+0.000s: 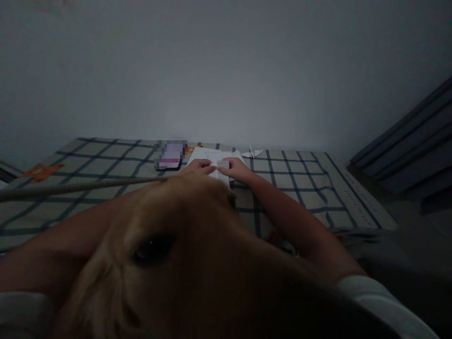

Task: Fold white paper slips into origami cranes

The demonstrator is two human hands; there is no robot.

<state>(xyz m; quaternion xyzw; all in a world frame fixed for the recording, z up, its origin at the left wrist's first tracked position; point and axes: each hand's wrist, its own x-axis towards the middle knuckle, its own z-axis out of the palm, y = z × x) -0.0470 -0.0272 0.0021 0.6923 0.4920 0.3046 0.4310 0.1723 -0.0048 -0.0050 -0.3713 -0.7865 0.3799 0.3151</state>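
Observation:
White paper (197, 153) lies near the far side of the checked cloth, and both of my hands are at it. My left hand (200, 166) has its fingers curled and pressed on a small folded piece of paper (222, 164). From the other side my right hand (236, 168) pinches that same piece, thumb towards my left thumb. The paper's near part is hidden behind a dog's head (183, 263), which fills the lower middle of the view close to the camera. My left forearm is partly covered by it too.
A phone (171, 156), partly pixelated, lies left of the paper. To the right sits a small white pointed shape (252, 153), perhaps folded paper. A pale strap (77, 187) crosses from the left. Behind is a plain wall (226, 70); a dark curtain (409, 127) hangs right.

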